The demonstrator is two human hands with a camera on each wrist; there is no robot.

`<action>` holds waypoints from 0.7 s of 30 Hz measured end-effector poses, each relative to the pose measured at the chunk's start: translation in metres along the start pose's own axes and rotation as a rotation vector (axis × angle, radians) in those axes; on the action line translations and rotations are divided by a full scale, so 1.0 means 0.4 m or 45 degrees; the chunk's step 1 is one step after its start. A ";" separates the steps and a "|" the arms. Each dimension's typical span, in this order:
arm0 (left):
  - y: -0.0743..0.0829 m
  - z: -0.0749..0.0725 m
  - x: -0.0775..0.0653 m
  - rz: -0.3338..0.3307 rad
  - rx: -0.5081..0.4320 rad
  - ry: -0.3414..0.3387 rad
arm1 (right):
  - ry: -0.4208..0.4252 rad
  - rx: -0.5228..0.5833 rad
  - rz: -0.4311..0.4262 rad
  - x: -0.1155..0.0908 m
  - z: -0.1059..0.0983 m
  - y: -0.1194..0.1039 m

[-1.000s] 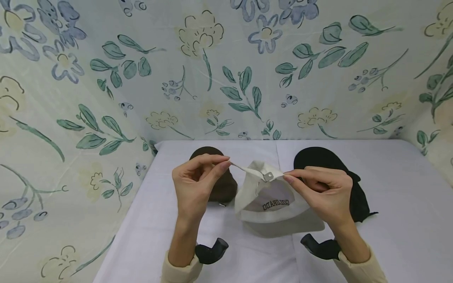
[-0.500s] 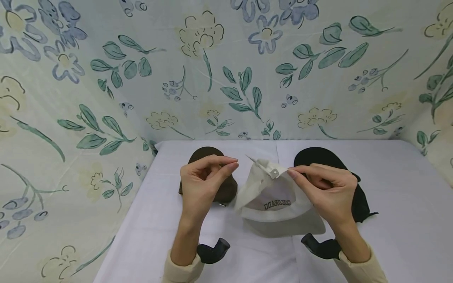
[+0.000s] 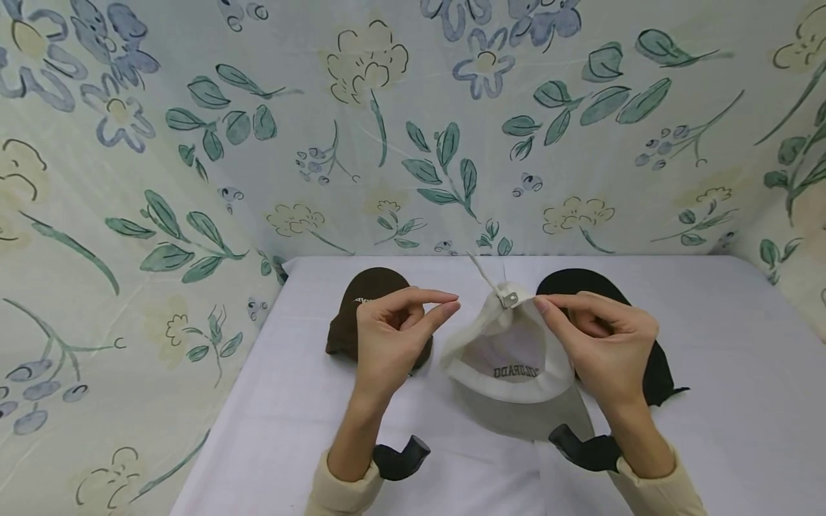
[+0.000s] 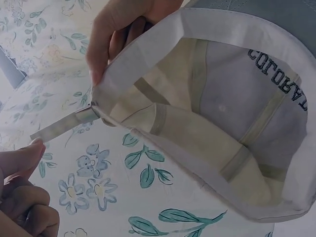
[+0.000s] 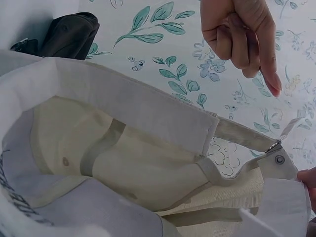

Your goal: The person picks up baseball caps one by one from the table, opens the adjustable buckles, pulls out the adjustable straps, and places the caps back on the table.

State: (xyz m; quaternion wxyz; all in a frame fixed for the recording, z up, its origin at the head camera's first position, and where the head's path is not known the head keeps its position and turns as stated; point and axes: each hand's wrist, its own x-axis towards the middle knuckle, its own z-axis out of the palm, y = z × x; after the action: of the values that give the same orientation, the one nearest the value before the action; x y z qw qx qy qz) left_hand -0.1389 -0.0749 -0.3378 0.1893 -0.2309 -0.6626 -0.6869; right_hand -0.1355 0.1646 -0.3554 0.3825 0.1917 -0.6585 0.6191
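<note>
A white baseball cap [image 3: 506, 388], its inside facing up and "COLORADO" stitching showing reversed, hangs over the table. My right hand [image 3: 600, 340] pinches its back edge near the metal buckle [image 3: 510, 299] between thumb and forefinger. From that buckle the free end of the strap [image 3: 480, 269] sticks out up and to the left. My left hand [image 3: 396, 337] is left of the strap, thumb and forefinger slightly apart with nothing between them. In the right wrist view its fingertips [image 5: 274, 89] are clear of the strap, while its other fingers are curled.
A brown cap [image 3: 348, 322] lies on the white-covered table [image 3: 277, 430] behind my left hand. Behind my right hand lies a black cap [image 3: 658, 365], partly covered by it. A floral cloth [image 3: 413, 129] hangs at the back and left.
My left hand has let go of the strap's end and moved right. The strap now points up on its own. My right hand and the cap have shifted slightly up and right.
</note>
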 end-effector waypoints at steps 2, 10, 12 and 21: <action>-0.008 0.009 -0.001 0.002 -0.005 -0.010 | 0.008 -0.005 0.005 0.000 0.000 0.001; -0.041 0.041 -0.007 0.040 0.010 -0.042 | 0.041 0.002 0.008 -0.002 0.002 0.001; -0.047 0.050 -0.010 0.077 0.047 -0.039 | 0.051 -0.010 0.013 -0.003 0.002 0.001; -0.062 0.115 -0.035 0.146 0.131 0.031 | 0.071 -0.131 0.023 -0.003 0.003 0.004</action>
State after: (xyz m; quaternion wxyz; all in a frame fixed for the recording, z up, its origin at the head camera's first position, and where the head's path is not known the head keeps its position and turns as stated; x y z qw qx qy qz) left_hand -0.1386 -0.0286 -0.3655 0.2480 -0.2502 -0.6803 -0.6427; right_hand -0.1363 0.1637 -0.3573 0.4044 0.1485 -0.6804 0.5928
